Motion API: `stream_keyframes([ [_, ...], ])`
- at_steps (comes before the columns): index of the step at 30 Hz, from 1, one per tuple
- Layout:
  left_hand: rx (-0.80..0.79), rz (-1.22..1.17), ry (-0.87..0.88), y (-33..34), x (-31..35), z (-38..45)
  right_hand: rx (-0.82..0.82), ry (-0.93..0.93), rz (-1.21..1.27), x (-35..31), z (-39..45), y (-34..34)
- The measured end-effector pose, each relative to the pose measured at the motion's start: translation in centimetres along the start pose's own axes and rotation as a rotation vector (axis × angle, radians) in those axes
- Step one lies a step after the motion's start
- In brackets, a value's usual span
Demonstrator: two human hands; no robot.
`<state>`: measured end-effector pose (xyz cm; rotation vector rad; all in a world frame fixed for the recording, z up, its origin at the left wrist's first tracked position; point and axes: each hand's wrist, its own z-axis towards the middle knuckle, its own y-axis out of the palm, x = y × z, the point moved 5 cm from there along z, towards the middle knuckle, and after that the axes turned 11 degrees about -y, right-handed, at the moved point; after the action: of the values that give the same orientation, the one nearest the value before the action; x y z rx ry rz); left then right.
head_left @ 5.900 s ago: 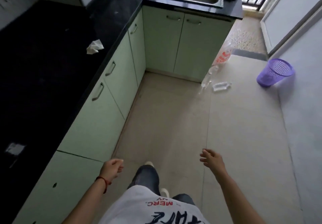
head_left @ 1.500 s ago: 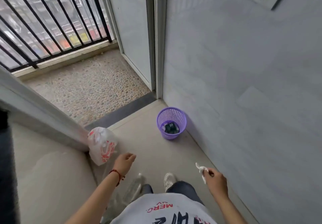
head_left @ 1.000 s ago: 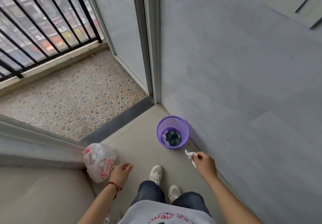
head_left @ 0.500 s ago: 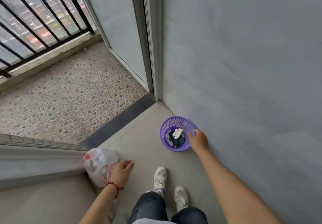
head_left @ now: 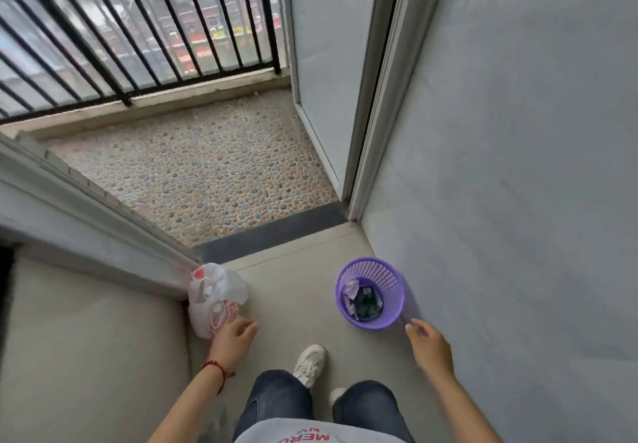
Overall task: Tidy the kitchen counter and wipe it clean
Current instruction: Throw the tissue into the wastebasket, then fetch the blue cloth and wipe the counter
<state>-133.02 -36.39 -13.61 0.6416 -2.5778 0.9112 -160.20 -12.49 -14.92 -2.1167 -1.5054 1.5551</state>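
Hands hang apart, both loose and holding nothing: left hand, right hand. One purple bin (crumpled tissue inside), one plastic bag.

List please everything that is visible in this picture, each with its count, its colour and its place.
waste basket: one, purple, on the floor beside the grey wall, with crumpled paper and dark rubbish inside
crumpled paper: one, whitish, inside the basket at its left side
plastic bag: one, white with red print, on the floor at the corner of the door track
railing: one, black bars, at the far edge of the balcony
pebble floor: one, beige and blue, on the balcony
shoes: two, white, on the floor
left hand: one, empty, next to the bag
right hand: one, empty, near the basket
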Motion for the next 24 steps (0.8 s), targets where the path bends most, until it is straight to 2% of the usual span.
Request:
stream_keyframes([
  [6,0.125,-0.292,-0.2,2.4,-8.8,-4.8,-0.261,-0.155,-0.176,0.5,-0.3,1.5],
  [10,0.172,-0.471,-0.308,5.6,-14.4,-10.4,-0.433,-0.284,-0.345,0.8,-1.9,2.6],
  [13,0.277,-0.643,-0.381,6.6,-18.8,-15.0,-0.57,-0.372,-0.469,-0.2,-3.9,4.5],
  [19,0.443,-1.013,-0.63,11.6,-32.5,-22.9,-0.833,-0.605,-0.686,-3.3,-10.7,12.5],
  [24,0.605,-1.265,-0.767,17.3,-40.4,-31.4,-1.031,-0.9,-0.873,-5.3,-21.0,20.7],
])
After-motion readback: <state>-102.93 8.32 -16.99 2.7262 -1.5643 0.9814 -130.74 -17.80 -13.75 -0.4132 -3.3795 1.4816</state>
